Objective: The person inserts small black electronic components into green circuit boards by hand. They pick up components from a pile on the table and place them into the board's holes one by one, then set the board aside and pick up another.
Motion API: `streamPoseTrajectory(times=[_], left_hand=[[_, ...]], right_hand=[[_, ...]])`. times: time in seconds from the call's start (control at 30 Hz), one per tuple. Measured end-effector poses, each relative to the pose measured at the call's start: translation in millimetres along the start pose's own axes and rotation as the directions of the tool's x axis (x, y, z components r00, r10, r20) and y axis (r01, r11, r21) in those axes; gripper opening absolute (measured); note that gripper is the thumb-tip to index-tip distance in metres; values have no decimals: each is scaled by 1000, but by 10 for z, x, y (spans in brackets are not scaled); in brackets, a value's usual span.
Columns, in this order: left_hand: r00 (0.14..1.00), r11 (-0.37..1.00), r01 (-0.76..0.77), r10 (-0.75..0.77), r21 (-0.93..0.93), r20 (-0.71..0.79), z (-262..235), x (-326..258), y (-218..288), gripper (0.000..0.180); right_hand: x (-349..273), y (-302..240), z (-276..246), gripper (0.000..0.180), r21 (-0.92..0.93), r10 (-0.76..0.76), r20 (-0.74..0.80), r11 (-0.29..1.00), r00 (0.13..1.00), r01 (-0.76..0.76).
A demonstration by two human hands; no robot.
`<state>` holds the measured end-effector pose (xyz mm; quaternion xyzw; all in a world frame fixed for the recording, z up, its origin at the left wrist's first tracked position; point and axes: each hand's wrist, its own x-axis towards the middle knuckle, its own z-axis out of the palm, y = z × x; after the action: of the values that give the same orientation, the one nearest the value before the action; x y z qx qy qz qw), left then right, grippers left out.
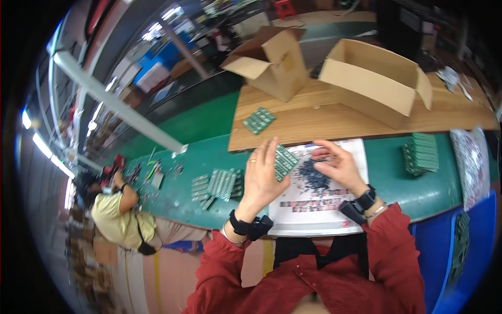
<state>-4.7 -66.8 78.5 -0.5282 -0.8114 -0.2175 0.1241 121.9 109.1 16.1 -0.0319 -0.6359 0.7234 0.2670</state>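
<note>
Against left hand (260, 175) fingers, green circuit board (285, 162)

place: electronics assembly workshop
bench: long green worktable (183, 157), stacks of green circuit boards (218, 184)
supplies: open cardboard boxes (366, 78) on wooden top
staff: co-worker (117, 214) seated alongside

Single head-worn fisheye view, looking steeply down over the green bench (397, 178). Own forearms enter at 6 o'clock, close to lens. Cardboard boxes (376, 78) far, toward 12–1 o'clock. Edges bend near the rim.
</note>
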Motion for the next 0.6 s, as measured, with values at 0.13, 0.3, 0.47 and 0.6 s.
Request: streamPoseTrajectory(times=[0.13, 0.3, 0.47, 0.6], left_hand=[[982, 983, -183, 182, -12, -42, 372, 214, 312, 89], [993, 817, -88, 27, -569, -115, 470, 201, 194, 97], [951, -337, 157, -203, -928, 234, 648, 101, 184, 95], [929, -500, 159, -215, -851, 300, 703, 123, 211, 84]], right_hand=[[35, 68, -33, 48, 202, 87, -11, 976, 996, -83], [60, -10, -240, 38, 318, 274, -136, 922, 952, -220], [81, 96, -73, 36, 453, 270, -56, 865, 961, -217], [77, 183, 71, 37, 255, 225, -103, 948, 969, -193]])
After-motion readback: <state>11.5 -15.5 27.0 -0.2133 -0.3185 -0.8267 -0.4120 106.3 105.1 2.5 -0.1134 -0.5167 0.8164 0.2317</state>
